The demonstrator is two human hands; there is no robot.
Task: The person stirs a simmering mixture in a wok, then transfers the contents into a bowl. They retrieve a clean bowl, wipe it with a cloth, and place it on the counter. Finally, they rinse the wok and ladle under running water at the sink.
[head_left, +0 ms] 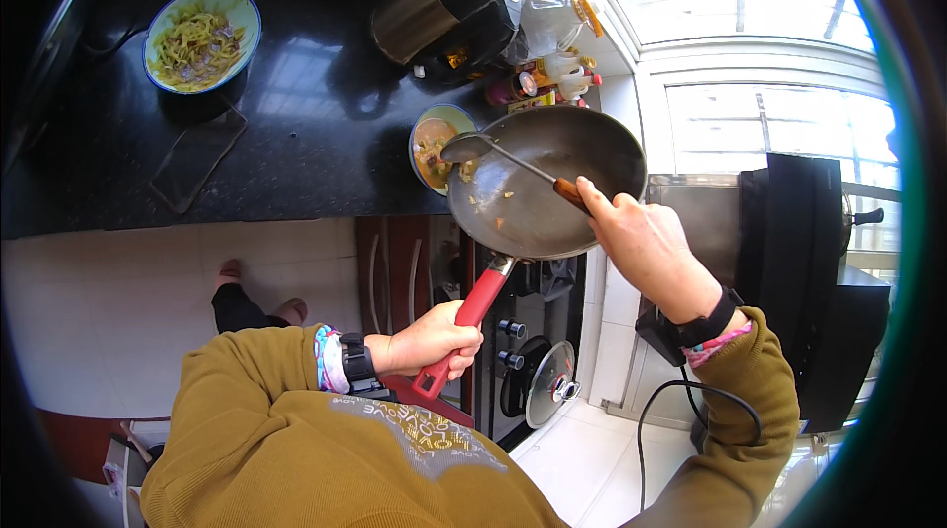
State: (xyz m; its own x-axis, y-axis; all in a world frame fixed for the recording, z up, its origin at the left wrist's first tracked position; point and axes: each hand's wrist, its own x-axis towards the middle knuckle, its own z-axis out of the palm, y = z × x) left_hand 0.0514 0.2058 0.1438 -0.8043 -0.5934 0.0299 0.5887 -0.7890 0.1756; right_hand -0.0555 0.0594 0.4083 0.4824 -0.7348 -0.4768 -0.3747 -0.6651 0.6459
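My left hand [442,341] is closed around the red handle [482,296] of a metal wok [570,150], which is tilted towards a bowl at the counter's edge. With my right hand [647,243] I hold the wooden handle of a metal ladle [518,160]. The ladle's head lies over the wok's rim, beside the bowl [416,130]. Orange-brown soup with bits of food fills part of that bowl, and the wok's rim overlaps its right side. A few food scraps cling to the inside of the wok.
A blue-rimmed bowl [255,39] of shredded food stands on the black counter [311,180] at the upper left, near a dark phone-like slab [198,158]. An electric kettle [444,10] and bottles [566,76] stand behind the wok. A glass lid [549,384] rests on the cooktop [492,402].
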